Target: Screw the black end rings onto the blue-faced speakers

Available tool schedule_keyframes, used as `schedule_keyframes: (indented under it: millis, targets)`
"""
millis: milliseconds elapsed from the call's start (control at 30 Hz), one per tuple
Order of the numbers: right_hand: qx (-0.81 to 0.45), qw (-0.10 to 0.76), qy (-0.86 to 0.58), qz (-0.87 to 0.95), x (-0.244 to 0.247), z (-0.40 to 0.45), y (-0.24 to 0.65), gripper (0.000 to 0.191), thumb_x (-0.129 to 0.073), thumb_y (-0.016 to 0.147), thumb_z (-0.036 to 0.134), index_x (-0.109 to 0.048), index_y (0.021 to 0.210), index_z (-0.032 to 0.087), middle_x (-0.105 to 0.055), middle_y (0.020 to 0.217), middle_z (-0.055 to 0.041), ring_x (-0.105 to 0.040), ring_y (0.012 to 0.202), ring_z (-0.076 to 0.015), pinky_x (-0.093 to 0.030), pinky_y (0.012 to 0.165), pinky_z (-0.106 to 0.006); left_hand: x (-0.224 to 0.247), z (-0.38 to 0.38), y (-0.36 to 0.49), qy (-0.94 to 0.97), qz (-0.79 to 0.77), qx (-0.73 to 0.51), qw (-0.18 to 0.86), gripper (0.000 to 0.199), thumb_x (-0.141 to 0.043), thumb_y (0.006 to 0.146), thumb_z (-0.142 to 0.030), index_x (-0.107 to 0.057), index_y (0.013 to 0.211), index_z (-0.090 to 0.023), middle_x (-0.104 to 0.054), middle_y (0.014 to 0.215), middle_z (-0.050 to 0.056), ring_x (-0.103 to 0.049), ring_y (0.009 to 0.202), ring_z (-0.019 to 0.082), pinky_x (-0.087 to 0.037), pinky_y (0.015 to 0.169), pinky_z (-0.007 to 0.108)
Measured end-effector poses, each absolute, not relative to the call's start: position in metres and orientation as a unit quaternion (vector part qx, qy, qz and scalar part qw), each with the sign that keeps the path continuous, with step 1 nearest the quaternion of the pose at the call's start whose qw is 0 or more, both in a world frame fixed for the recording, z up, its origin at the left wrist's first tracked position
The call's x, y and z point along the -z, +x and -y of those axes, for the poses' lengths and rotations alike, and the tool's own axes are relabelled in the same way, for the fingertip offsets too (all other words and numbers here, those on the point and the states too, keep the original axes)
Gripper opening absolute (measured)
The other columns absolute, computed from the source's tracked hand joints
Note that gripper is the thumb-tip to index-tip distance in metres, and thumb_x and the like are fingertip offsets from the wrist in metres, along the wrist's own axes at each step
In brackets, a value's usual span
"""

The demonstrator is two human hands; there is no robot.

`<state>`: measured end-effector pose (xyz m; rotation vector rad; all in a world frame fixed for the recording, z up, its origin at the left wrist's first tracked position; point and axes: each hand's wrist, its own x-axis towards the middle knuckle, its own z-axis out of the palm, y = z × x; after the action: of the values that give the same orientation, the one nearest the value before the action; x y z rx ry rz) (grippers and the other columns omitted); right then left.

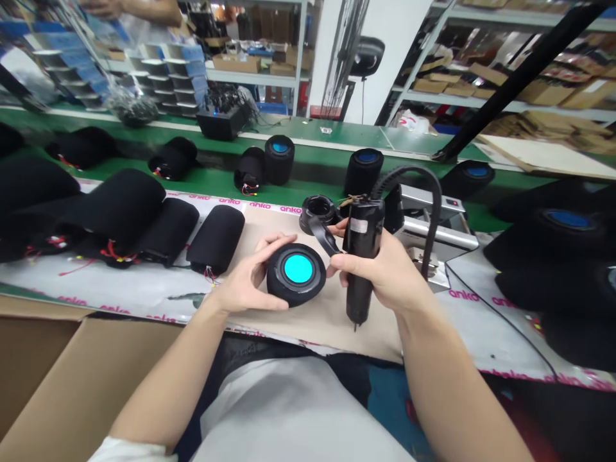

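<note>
Left hand [248,279] has the speaker [296,289] in a wide C grip, right hand [385,266] is wrapped round a driver [359,292], black ring [321,235] at its fingers. Speaker's on end between them, left hand closer; driver's just right, bit down.

Ranged along the far edge of the green tabletop [293,128], from left to right: a plastic bag [132,108] with dark contents, a black box [215,126] with a small blue light and tangled cables [226,97], a slanting black post [520,80], and a pale board [539,155] towards the far right corner. Beyond that edge, stacks of blue-and-white trays [166,77] and another person's arm [156,11] at the left, then a black rounded fixture [368,58] before a white pillar [407,32], and shelves [481,102] of cartons [546,95]. Beside the near left edge, a cardboard box [96,378].
</note>
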<state>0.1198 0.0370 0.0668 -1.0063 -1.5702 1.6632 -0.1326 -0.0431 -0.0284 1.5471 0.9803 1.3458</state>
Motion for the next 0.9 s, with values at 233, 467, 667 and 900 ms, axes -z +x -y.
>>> schedule_keyframes:
  millis: [233,467,667,900]
  targets:
    - [-0.696,0.321,-0.354,0.536,-0.046,-0.028,0.113,0.068,-0.102,0.069,0.030,-0.060,0.122,0.021,-0.072,0.133,-0.0111,-0.080,0.079,-0.0261,-0.061,0.053,-0.028,0.051,0.101,-0.055,0.468,-0.528,-0.667,0.240,0.110,-0.088,0.085,-0.050,-0.022,0.172,-0.038,-0.024,0.182,0.012,-0.022,0.171,0.040,-0.027,0.139,0.061]
    - [-0.684,0.282,-0.340,0.581,-0.047,-0.019,0.131,0.062,-0.099,0.076,0.033,-0.068,0.129,0.025,-0.067,0.146,-0.0086,-0.078,0.080,-0.0215,-0.065,0.060,-0.031,0.047,0.072,-0.060,0.468,-0.550,-0.655,0.222,0.121,-0.106,0.061,-0.039,-0.037,0.160,-0.034,-0.049,0.163,0.017,-0.051,0.155,0.042,-0.046,0.128,0.060]
    - [-0.441,0.261,-0.396,0.762,-0.086,-0.022,0.162,0.065,-0.102,0.069,0.038,-0.075,0.127,0.034,-0.074,0.134,-0.0005,-0.069,0.129,-0.0324,-0.062,0.109,-0.046,0.034,0.048,-0.104,0.648,-0.355,-0.572,0.356,0.100,-0.099,0.070,-0.025,-0.048,0.157,-0.030,-0.055,0.162,0.017,-0.055,0.153,0.039,-0.047,0.128,0.057]
    - [-0.432,0.126,-0.301,0.841,-0.114,-0.046,0.146,0.058,-0.093,0.079,0.035,-0.069,0.132,0.032,-0.076,0.116,0.0052,-0.075,0.104,-0.0218,-0.061,0.086,-0.029,0.044,0.038,-0.095,0.644,-0.329,-0.585,0.368,0.096,-0.094,0.076,-0.028,-0.048,0.160,-0.034,-0.052,0.167,0.012,-0.050,0.157,0.040,-0.044,0.131,0.056]
